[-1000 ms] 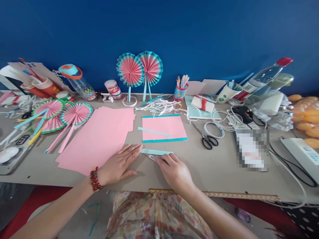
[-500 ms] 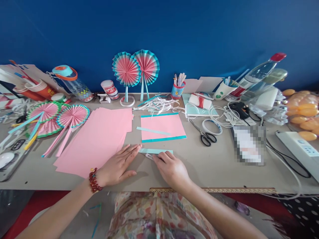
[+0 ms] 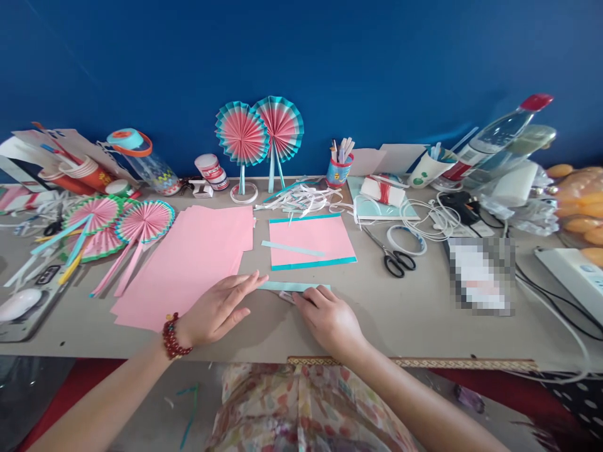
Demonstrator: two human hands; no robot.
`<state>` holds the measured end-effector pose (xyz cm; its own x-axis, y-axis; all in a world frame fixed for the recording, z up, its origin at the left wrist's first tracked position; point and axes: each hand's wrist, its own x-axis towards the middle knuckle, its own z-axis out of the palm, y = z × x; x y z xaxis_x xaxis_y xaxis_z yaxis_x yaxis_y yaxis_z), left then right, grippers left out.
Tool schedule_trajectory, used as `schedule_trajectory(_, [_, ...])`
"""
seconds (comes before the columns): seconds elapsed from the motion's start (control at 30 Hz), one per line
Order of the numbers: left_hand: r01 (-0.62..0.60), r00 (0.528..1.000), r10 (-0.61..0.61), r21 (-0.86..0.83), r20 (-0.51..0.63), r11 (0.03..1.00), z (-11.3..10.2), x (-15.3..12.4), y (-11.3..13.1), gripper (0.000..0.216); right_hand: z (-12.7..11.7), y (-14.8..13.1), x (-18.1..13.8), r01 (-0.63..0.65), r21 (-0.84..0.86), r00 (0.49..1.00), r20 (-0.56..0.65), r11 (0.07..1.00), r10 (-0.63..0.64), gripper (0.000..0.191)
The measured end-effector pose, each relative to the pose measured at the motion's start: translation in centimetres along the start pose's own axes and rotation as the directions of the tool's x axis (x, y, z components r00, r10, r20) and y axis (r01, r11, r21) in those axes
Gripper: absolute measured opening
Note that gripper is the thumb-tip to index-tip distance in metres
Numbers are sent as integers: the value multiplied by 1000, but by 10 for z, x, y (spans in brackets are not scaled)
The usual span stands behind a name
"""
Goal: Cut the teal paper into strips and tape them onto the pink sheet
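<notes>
A narrow light-blue paper strip [image 3: 294, 287] lies on the grey table [image 3: 405, 314] in front of me. My left hand [image 3: 219, 309] rests near its left end, fingers stretched out, fingertips lifted slightly off the table. My right hand [image 3: 330, 319] presses down at the strip's lower edge with curled fingers, over a small pale tool I cannot make out. Just beyond lies a pink sheet with teal edges [image 3: 311, 241], a loose blue strip on it. A stack of pink paper [image 3: 188, 260] lies under my left fingers' side.
Finished paper fans [image 3: 120, 226] lie at left; two more fans [image 3: 261, 129] stand at the back. Black scissors [image 3: 393, 256], a tape roll [image 3: 407, 238], white cables, a glue gun, cups, bottles and a power strip [image 3: 572, 276] crowd the right side.
My left hand has lifted a little from lying flat, with the fingers raised. My right hand has stayed at the strip. The view shifted slightly.
</notes>
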<state>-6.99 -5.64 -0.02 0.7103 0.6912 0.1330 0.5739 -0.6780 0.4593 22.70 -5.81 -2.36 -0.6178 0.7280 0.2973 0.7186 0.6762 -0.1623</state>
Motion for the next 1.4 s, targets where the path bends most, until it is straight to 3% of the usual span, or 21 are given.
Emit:
schedule_trajectory(0.17, [13,998,-12,-10,66,1000,4,2,-13,71,0,1,1,7,28,1000,-4,1000,-6,25])
schedule_trajectory(0.5, [123,990,-102,-231,99,965,-6,6,-14,70,2,2,0,27,23,1000,-14,999,-26,27])
schedule_trajectory(1.4, [123,992,-107,-312,70,942,-3,6,-13,67,4,-4,8,48,11,998,32,999,-48,25])
